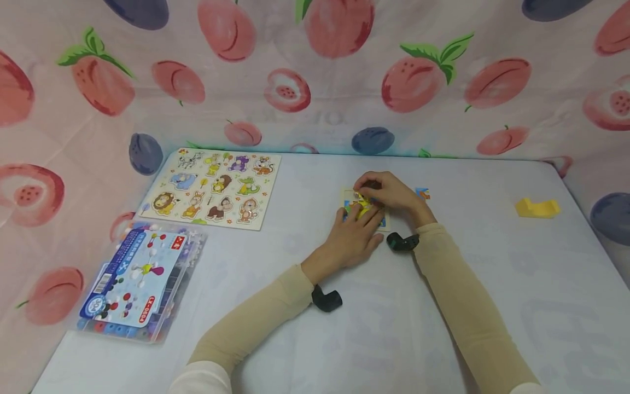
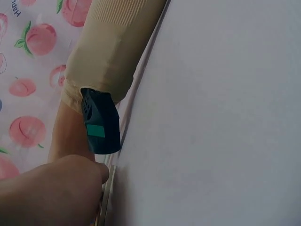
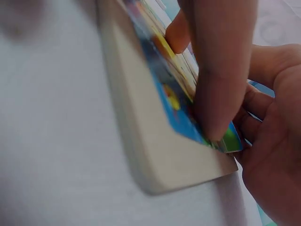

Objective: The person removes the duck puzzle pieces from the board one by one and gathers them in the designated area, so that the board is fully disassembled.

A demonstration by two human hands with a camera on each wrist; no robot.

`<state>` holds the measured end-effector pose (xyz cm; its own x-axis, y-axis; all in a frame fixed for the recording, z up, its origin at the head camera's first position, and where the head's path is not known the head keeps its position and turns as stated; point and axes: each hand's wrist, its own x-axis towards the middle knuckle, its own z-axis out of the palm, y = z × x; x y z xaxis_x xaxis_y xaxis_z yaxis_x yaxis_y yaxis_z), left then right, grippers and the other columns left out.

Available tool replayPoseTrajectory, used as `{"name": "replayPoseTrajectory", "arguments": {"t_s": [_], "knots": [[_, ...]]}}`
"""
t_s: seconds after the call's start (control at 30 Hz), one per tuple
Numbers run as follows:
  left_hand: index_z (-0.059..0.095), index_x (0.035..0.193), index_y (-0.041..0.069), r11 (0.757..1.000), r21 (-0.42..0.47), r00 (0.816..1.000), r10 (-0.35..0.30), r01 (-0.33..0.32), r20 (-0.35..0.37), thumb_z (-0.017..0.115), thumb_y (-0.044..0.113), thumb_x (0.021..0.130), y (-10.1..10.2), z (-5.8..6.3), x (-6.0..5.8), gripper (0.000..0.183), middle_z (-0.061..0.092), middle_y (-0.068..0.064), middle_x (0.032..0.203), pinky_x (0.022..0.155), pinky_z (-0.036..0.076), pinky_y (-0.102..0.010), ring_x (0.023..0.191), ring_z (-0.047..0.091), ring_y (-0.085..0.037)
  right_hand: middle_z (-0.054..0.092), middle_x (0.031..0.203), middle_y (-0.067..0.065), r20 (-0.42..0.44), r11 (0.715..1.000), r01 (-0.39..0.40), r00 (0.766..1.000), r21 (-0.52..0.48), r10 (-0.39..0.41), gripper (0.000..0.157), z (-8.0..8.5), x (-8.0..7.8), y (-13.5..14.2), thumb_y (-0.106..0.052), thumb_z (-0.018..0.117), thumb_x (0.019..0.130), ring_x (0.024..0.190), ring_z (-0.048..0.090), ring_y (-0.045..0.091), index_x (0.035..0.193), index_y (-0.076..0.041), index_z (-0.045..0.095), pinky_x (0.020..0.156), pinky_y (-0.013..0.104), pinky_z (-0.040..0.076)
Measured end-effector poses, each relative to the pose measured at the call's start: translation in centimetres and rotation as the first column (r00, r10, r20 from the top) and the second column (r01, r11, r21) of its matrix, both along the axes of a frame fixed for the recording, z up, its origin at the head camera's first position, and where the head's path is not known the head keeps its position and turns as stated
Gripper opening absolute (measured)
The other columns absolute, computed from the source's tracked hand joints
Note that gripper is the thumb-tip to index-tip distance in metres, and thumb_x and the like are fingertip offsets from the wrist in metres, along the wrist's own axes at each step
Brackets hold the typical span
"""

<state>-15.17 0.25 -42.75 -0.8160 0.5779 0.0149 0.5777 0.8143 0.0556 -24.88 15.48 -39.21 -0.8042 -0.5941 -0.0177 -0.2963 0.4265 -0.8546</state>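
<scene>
A small jigsaw puzzle with a pale wooden border (image 3: 162, 162) lies on the white table, its picture in blue, yellow and green. My left hand (image 1: 353, 239) rests palm down over its near part, fingers fairly straight and touching the picture. At the far left part of the puzzle my right hand (image 1: 395, 195) curls thumb and index finger together and pinches what looks like a puzzle piece, mostly covered by the fingers. Just right of that hand lies a loose blue and orange puzzle piece (image 1: 423, 192). In the right wrist view, a finger (image 3: 221, 94) presses on the blue picture edge.
Back left lies an animal puzzle board (image 1: 204, 186). Nearer, a clear plastic box (image 1: 135, 279) holds colored molecule-model parts under a blue label. A yellow block (image 1: 537, 208) sits at the right. A fruit-print curtain (image 1: 339, 109) hangs behind the table.
</scene>
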Motion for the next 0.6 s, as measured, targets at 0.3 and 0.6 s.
{"name": "replayPoseTrajectory", "arguments": {"t_s": [0.3, 0.6], "knots": [[0.029, 0.148, 0.025, 1.000, 0.013, 1.000, 0.004, -0.004, -0.006, 0.028, 0.047, 0.101, 0.2, 0.1, -0.3, 0.052, 0.027, 0.007, 0.155, 0.098, 0.027, -0.045, 0.137, 0.029, -0.023, 0.064, 0.109, 0.017, 0.019, 0.998, 0.022, 1.000, -0.054, -0.021, 0.018, -0.1, -0.2, 0.3, -0.007, 0.057, 0.094, 0.094, 0.057, 0.024, 0.106, 0.004, 0.064, 0.078, 0.024, 0.046], [0.025, 0.150, 0.024, 1.000, 0.021, 1.000, 0.002, -0.002, 0.003, 0.029, 0.046, 0.101, 0.0, -0.2, -0.2, 0.054, 0.023, 0.006, 0.157, 0.102, 0.025, -0.047, 0.139, 0.025, -0.025, 0.065, 0.108, 0.011, -0.034, 0.997, 0.044, 0.998, -0.062, -0.046, 0.018, -1.7, -1.4, 1.2, -0.014, 0.059, 0.093, 0.096, 0.058, 0.011, 0.105, -0.002, 0.065, 0.087, 0.017, 0.042]]}}
